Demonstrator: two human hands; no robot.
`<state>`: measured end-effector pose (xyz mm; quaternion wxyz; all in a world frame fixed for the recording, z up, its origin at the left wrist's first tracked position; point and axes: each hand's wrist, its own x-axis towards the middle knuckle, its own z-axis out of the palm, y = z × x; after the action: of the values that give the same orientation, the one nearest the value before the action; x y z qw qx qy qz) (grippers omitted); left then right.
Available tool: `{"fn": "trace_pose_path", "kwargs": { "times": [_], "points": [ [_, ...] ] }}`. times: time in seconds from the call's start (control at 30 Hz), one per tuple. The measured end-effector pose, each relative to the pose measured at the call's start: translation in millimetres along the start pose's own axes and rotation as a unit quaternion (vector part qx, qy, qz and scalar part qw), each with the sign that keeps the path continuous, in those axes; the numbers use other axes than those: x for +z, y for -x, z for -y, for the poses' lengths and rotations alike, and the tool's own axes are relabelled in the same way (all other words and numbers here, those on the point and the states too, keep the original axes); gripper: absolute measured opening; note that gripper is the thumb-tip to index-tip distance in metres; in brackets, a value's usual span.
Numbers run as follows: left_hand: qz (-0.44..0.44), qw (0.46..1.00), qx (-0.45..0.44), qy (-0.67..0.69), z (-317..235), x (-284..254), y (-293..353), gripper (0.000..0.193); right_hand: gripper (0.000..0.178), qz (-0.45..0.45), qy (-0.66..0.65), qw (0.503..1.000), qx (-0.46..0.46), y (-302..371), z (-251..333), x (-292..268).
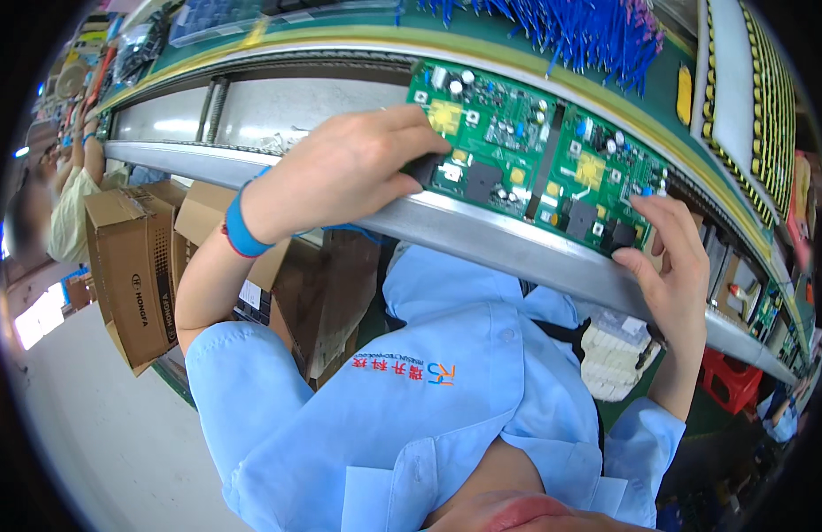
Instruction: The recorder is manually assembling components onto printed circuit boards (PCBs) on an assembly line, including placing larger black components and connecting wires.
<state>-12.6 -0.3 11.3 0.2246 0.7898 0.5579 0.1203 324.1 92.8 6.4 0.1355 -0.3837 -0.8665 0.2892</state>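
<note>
Two green circuit boards lie side by side on the conveyor track: the left board (468, 133) and the right board (597, 142). Both carry black blocks, small cylinders and yellow squares. My left hand (353, 164), with a blue wrist strap (244, 222), is at the left board's near left corner. Its thumb and fingers close round a black block-shaped component (424, 168), partly covered by them. My right hand (672, 253) grips the right end of the right board, thumb at the near edge and fingertips on top, beside another black block (618, 236).
A metal rail (499, 226) runs along the near side of the track. Blue wires (561, 35) hang in a bunch beyond it. Cardboard boxes (132, 275) stand at the left, a red stool (728, 381) at the right. Another person's arm (93, 155) shows far left.
</note>
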Motion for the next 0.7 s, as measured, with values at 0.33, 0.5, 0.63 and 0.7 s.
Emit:
{"fn": "trace_pose_path", "kwargs": {
  "times": [0.33, 0.5, 0.63, 0.7],
  "points": [
    [-0.214, 0.976, -0.011, -0.022, 58, -46, -13, 0.034, 0.040, -0.057, -0.054, 0.996, -0.036, -17, -18, -27],
    [-0.265, 0.939, -0.009, -0.220, 141, -71, -38, 0.027, 0.039, -0.086, -0.052, 0.994, -0.031, -23, -22, -38],
    [-0.246, 0.962, -0.051, -0.107, 150, -67, -36, 0.036, 0.035, -0.091, -0.076, 0.993, 0.008, -32, -45, -54],
    [-0.252, 0.961, -0.068, -0.096, 151, -66, -24, 0.037, 0.034, -0.132, -0.024, 0.990, -0.032, -50, -63, -62]
  ]
}}
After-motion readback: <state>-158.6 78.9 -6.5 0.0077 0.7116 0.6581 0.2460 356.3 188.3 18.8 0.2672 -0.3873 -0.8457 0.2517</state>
